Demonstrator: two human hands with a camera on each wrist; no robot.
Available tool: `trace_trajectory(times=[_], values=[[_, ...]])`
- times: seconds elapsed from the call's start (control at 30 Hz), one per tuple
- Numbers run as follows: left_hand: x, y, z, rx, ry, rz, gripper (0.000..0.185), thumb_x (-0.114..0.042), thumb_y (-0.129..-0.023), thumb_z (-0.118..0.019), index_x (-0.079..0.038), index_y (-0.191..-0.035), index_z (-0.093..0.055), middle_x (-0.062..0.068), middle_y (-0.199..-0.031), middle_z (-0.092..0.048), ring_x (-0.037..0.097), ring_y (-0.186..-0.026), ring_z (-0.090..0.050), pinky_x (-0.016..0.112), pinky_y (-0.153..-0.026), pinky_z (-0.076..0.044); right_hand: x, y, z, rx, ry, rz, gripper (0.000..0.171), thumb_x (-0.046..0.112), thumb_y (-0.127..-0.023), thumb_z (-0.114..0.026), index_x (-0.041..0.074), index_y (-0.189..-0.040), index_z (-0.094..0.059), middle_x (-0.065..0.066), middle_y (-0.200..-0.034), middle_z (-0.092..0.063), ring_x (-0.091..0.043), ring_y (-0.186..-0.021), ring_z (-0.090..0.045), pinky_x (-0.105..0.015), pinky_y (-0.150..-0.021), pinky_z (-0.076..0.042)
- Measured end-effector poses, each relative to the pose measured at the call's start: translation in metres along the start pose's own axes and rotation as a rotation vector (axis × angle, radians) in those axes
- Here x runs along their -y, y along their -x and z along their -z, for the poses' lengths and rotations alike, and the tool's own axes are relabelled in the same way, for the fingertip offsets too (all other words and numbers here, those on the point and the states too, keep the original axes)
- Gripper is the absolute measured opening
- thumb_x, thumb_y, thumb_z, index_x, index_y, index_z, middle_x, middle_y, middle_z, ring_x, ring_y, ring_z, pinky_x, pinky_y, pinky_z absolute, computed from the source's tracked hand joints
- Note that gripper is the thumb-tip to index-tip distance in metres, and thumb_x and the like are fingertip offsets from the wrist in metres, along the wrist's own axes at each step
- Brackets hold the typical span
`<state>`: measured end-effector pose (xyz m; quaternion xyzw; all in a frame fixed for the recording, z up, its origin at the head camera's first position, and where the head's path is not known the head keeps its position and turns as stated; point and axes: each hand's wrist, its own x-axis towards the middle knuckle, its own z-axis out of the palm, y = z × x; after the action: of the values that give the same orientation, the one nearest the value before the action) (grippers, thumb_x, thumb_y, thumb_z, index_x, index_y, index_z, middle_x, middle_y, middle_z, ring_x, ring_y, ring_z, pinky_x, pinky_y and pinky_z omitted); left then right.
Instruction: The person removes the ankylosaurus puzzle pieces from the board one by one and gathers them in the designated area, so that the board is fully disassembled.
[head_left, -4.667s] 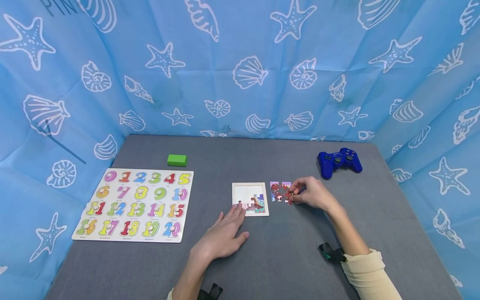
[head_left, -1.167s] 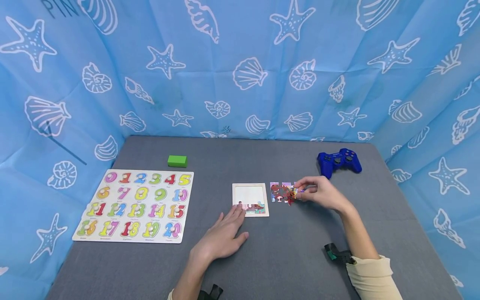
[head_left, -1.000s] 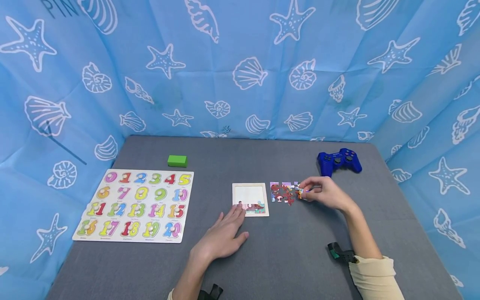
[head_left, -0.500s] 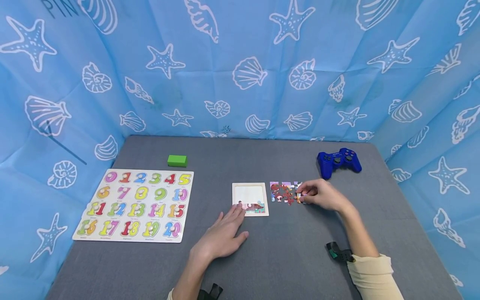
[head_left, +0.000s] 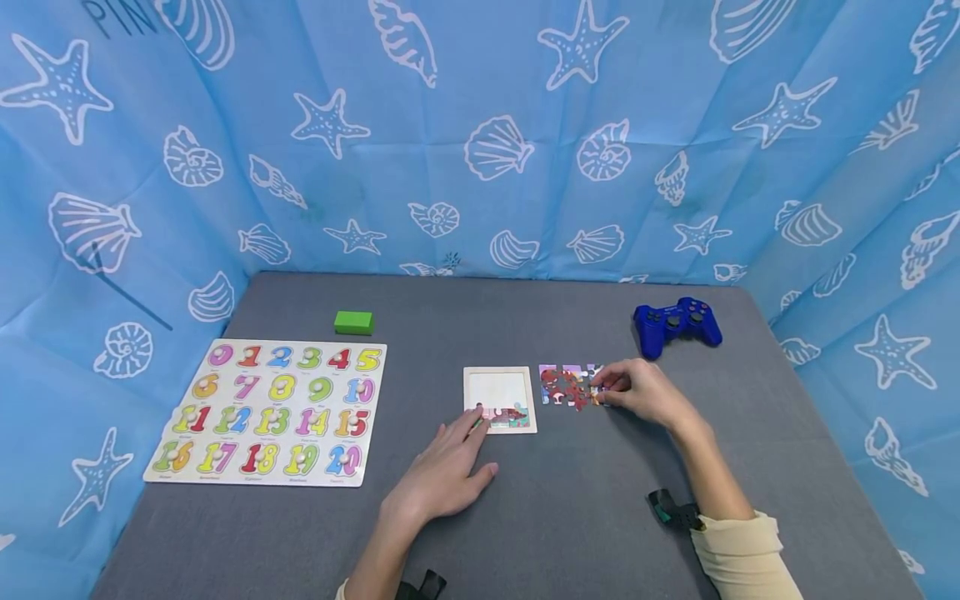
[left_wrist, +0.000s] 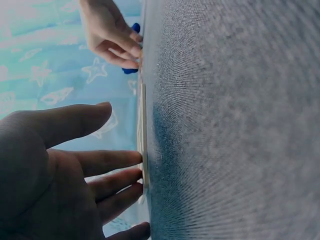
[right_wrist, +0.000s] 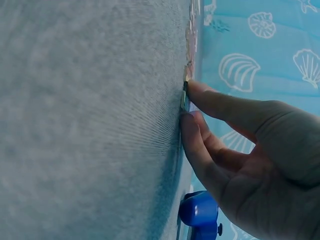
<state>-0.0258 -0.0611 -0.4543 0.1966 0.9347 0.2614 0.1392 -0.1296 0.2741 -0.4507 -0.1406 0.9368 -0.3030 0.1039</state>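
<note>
A small square puzzle tray point(head_left: 498, 369) lies mid-table, a row of jigsaw pieces point(head_left: 510, 415) along its near side. My left hand point(head_left: 442, 471) is flat and spread, its fingertips on the tray's near left corner; the left wrist view has those fingers point(left_wrist: 117, 159) straight against the tray edge. To the right of the tray, several reddish and purple loose pieces point(head_left: 558, 385) lie grouped on the cloth. At the group's right end my right hand point(head_left: 637, 392) pinches a jigsaw piece point(right_wrist: 184, 99) between thumb and fingers, low at the table. Those fingers partly hide it.
A number peg board point(head_left: 262, 408) lies on the left, with a green block point(head_left: 353, 322) behind it. A blue game controller point(head_left: 677, 325) sits at the back right, beyond my right hand. A blue shell-print curtain point(head_left: 450, 167) encloses the table's back and sides.
A piece that stood above the bottom row at the tray's right side is gone from the tray. The loose group shows further pieces on its right. My right hand has shifted slightly right.
</note>
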Motion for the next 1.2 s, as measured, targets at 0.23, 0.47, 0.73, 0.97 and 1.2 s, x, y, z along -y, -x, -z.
trace_trajectory(times=[0.23,0.47,0.73,0.97,1.2], values=[[-0.001,-0.002,-0.001,-0.003,0.006,0.009,0.062,-0.038,-0.096,-0.055,-0.009,-0.148,-0.039,0.008,-0.158,-0.03,0.023,-0.148,-0.029,0.052,-0.122,-0.022,0.0,0.002,-0.002,-0.021,-0.042,0.007,0.015,0.013,-0.081,-0.078,0.01,-0.094,-0.073,-0.003,-0.081,-0.069,-0.012,-0.07,-0.062,-0.02,-0.061,-0.049],[-0.002,-0.003,-0.001,-0.024,-0.021,-0.016,0.06,-0.039,-0.097,-0.054,-0.008,-0.147,-0.042,0.008,-0.153,-0.036,0.023,-0.147,-0.031,0.053,-0.121,-0.023,0.007,0.002,-0.003,-0.003,-0.148,0.031,0.018,0.019,-0.082,-0.078,0.01,-0.096,-0.073,-0.004,-0.082,-0.068,-0.012,-0.07,-0.062,-0.021,-0.06,-0.05],[-0.01,0.0,0.001,-0.01,-0.085,-0.034,0.061,-0.041,-0.097,-0.053,-0.008,-0.147,-0.042,0.007,-0.154,-0.037,0.025,-0.144,-0.035,0.046,-0.119,-0.031,0.03,-0.005,-0.016,0.09,-0.287,0.135,0.015,0.013,-0.086,-0.073,0.006,-0.098,-0.072,-0.008,-0.084,-0.068,-0.015,-0.07,-0.062,-0.023,-0.06,-0.054],[-0.019,0.002,-0.003,0.003,-0.13,-0.07,0.061,-0.042,-0.097,-0.052,-0.007,-0.146,-0.042,0.007,-0.157,-0.034,0.025,-0.145,-0.034,0.046,-0.12,-0.029,0.051,-0.019,-0.036,0.187,-0.377,0.196,0.018,0.014,-0.089,-0.069,0.002,-0.103,-0.07,-0.015,-0.088,-0.069,-0.022,-0.07,-0.066,-0.036,-0.063,-0.059],[-0.024,0.006,-0.008,0.01,-0.156,-0.084,0.063,-0.043,-0.097,-0.052,-0.006,-0.147,-0.041,0.01,-0.161,-0.027,0.026,-0.147,-0.03,0.049,-0.119,-0.03,0.074,-0.034,-0.054,0.249,-0.413,0.217,0.017,0.011,-0.092,-0.065,0.001,-0.104,-0.07,-0.019,-0.094,-0.071,-0.039,-0.074,-0.064,-0.034,-0.063,-0.057]])
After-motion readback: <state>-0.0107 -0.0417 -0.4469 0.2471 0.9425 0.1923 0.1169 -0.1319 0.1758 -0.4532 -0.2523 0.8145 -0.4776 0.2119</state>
